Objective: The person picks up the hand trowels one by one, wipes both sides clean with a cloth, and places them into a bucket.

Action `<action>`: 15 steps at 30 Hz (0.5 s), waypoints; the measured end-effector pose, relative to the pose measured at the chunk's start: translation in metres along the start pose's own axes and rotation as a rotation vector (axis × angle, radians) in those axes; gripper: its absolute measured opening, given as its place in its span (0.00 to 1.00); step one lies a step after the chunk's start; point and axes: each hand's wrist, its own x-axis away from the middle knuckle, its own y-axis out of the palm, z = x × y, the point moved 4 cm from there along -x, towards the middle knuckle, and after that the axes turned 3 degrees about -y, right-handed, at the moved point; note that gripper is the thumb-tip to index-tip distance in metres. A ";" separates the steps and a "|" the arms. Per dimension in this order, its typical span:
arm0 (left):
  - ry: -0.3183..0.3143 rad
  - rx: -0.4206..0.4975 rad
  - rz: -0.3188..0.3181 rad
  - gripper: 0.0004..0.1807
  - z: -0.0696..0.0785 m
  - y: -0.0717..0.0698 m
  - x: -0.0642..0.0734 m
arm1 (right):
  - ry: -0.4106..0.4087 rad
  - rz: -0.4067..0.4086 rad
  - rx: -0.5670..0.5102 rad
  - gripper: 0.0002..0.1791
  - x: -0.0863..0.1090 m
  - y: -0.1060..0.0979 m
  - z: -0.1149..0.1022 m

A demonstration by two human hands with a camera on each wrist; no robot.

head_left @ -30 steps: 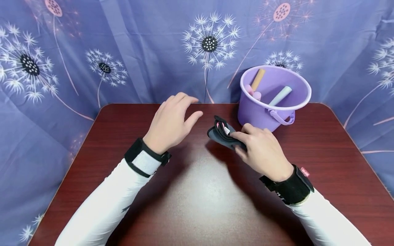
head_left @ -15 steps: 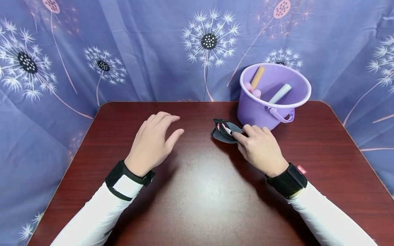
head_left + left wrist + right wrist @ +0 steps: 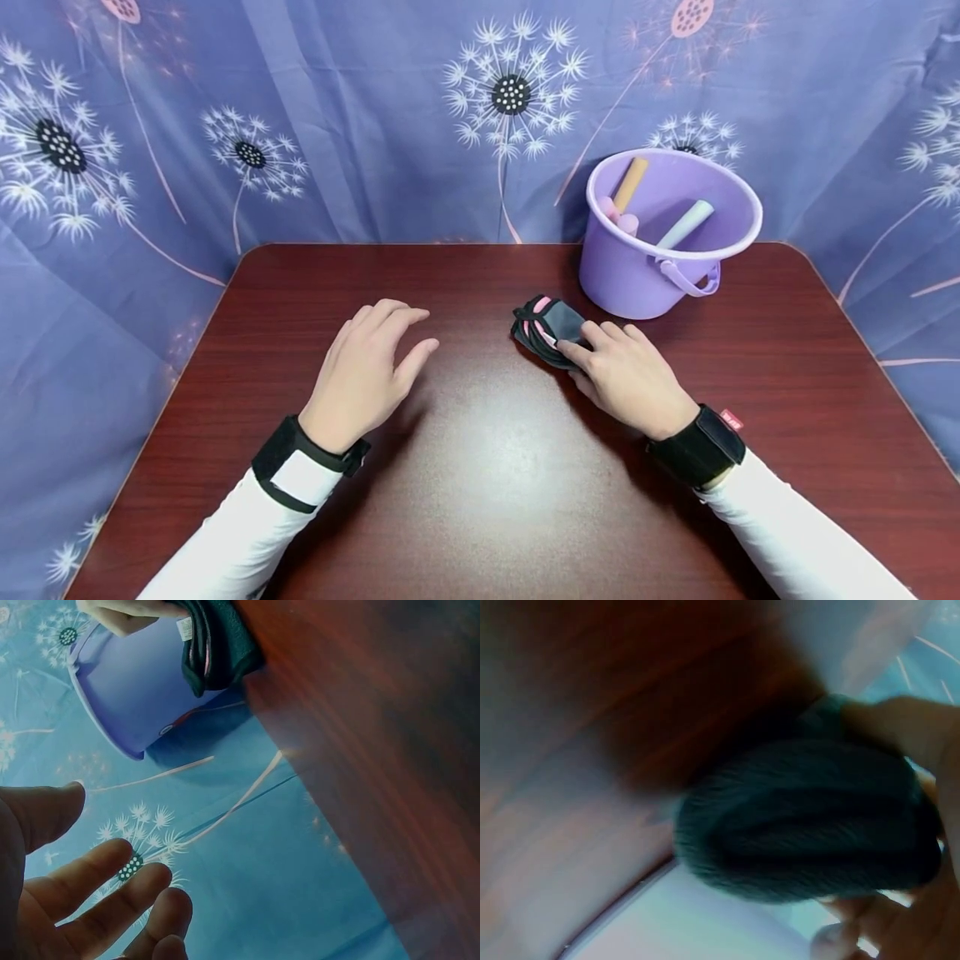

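My right hand (image 3: 633, 375) pinches a folded dark grey fabric piece (image 3: 562, 321) with black edging, pink strips and a small white tag. Its thumb and fingers grip the right end, close over the table in front of the bucket. Seen from the right wrist, the fabric (image 3: 802, 832) is a thick, dark, rounded fold that hides part of the fingers. Over the left part of the table, my left hand (image 3: 360, 375) holds nothing, its fingers relaxed and thumb apart. The left wrist view shows those fingers (image 3: 154, 889) spread loosely, away from the fabric.
A light purple bucket (image 3: 618, 275) stands at the back right of the brown table (image 3: 480, 500). In it are a tan stick (image 3: 631, 185), a pale mint stick (image 3: 686, 223) and pink rounded pieces (image 3: 627, 224). A blue dandelion-print curtain (image 3: 375, 150) hangs behind.
My left hand has drawn back to the left and toward me, away from the fabric. The right hand has kept its grip and turned the fabric, so more of its grey face shows.
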 end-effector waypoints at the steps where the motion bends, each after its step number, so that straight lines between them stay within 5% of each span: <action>1: 0.000 0.000 -0.002 0.19 0.000 0.001 0.001 | 0.001 -0.009 -0.006 0.25 0.001 -0.001 -0.001; 15: 0.019 -0.017 -0.039 0.23 0.002 0.001 0.006 | 0.070 -0.050 -0.148 0.24 -0.001 -0.044 -0.004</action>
